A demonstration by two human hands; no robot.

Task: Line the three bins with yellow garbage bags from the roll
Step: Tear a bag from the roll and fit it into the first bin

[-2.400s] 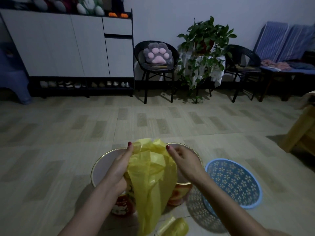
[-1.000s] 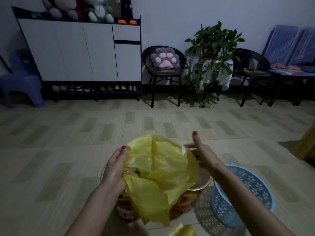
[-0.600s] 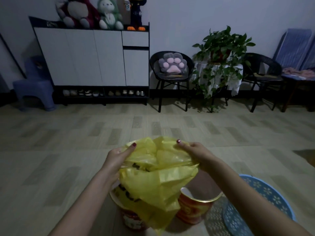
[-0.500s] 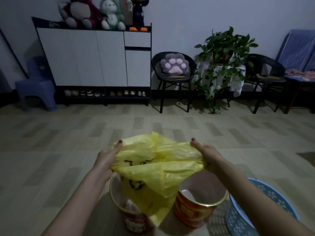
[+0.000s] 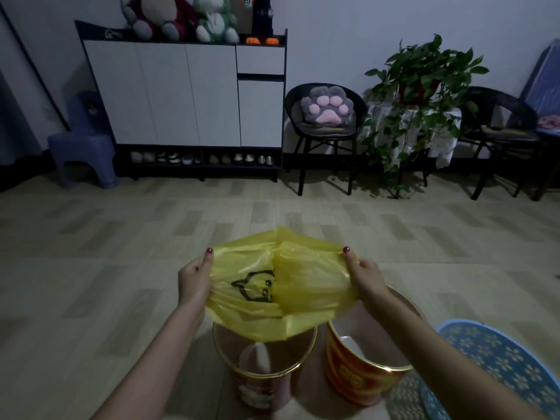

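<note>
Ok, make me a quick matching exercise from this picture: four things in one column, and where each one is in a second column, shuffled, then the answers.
Things:
1. yellow bag
2. pink bin
3. blue basket
4. paw cushion

Places:
A. on the black chair by the wall
B. on the floor at the far right, beside the red bin
C. stretched between the left hand and the right hand
D. on the floor under the hanging end of the bag

Pairs: 1-C, 2-D, 3-B, 4-A
</note>
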